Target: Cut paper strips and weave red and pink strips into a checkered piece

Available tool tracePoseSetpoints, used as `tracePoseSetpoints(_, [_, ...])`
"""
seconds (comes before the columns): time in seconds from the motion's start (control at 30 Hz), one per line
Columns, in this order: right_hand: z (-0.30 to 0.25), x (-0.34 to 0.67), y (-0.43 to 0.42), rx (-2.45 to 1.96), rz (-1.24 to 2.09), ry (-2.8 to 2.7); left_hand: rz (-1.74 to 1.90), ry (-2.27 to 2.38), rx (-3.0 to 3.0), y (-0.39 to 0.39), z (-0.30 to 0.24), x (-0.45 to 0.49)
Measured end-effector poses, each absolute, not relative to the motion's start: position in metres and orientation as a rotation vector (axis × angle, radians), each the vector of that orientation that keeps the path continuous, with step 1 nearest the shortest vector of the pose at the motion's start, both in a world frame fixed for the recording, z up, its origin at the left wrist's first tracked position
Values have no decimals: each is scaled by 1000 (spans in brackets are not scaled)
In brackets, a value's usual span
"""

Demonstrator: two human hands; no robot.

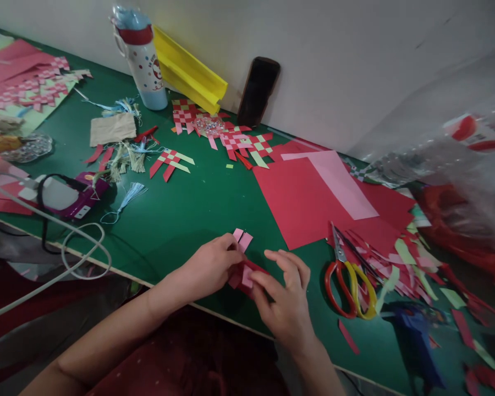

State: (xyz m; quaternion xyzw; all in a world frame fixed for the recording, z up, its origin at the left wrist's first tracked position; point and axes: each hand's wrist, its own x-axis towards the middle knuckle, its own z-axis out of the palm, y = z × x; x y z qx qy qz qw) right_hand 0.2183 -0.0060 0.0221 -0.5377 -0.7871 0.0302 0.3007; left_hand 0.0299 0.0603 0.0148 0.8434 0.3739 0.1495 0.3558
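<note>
Both my hands meet near the front edge of the green table [198, 187]. My left hand [211, 268] pinches a small weave of pink and red paper strips [242, 257], whose pink ends stick up above my fingers. My right hand [286, 300] grips the same woven piece from the right, thumb pressed on a pink strip. Red and yellow scissors [348, 286] lie shut just right of my right hand.
Red and pink paper sheets [313, 198] lie beyond my hands, with cut strips [400, 264] to their right. Finished woven pieces [231, 137], a phone [258, 91], a bottle [142, 58] and folded yellow paper [190, 71] stand along the wall. A glue gun [68, 198] and cord sit left.
</note>
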Motion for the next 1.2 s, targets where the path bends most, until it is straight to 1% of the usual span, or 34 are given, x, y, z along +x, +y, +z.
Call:
tracePoseSetpoints(0.23, [7, 224, 18, -1601, 98, -2007, 357, 965, 2219, 62, 17, 29])
tracePoseSetpoints(0.43, [1, 220, 26, -1666, 145, -2014, 347, 888, 2325, 60, 16, 28])
tracePoseSetpoints(0.6, [-1, 217, 27, -1708, 118, -1986, 368, 898, 2380, 58, 13, 28])
tracePoseSetpoints(0.97, [5, 231, 18, -1650, 127, -1921, 340, 901, 2336, 59, 22, 29])
tracePoseSetpoints(1.1, [14, 233, -1, -1534, 176, -2063, 295, 898, 2331, 59, 22, 30])
tracePoseSetpoints(1.2, [15, 229, -14, -1567, 223, -2122, 257, 911, 2331, 59, 23, 31])
